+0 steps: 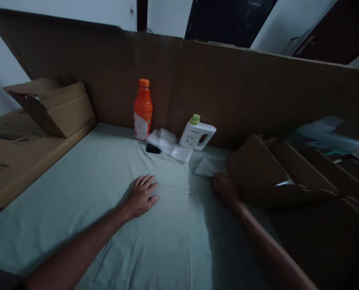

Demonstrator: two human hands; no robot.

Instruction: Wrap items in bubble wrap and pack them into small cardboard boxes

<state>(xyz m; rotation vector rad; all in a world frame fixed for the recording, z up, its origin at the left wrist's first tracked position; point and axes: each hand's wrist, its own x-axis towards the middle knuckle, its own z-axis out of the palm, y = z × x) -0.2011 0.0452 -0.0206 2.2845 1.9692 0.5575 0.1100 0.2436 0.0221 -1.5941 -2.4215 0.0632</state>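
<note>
Right hand (225,188) grasps a pale sheet (206,167)
The left hand (142,196) lies palm down on the cloth (170,241), fingers released and slightly spread.

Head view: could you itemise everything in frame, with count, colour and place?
Cloth: one, pale green, covering the work surface
Cardboard screen: one, brown, seamed, along the far side
Bottle: one, orange and white, upright, back left of centre
Jug: one, white, green cap, right of bottle
Bubble wrap: count unclear, clear, between bottle and jug
Dark object: one, black, at bubble wrap's left end
Left boxes: two, brown, smaller open one atop larger
Right boxes: several, brown, right side
Plastic wrapping: count unclear, bluish, above right boxes
Thin sheet: one, whitish, left of right boxes
Wall: pale, beyond screen
Dark panels: two, beyond screen
Left hand: one, spread on cloth
Right hand: one, at thin sheet, blurred
</note>
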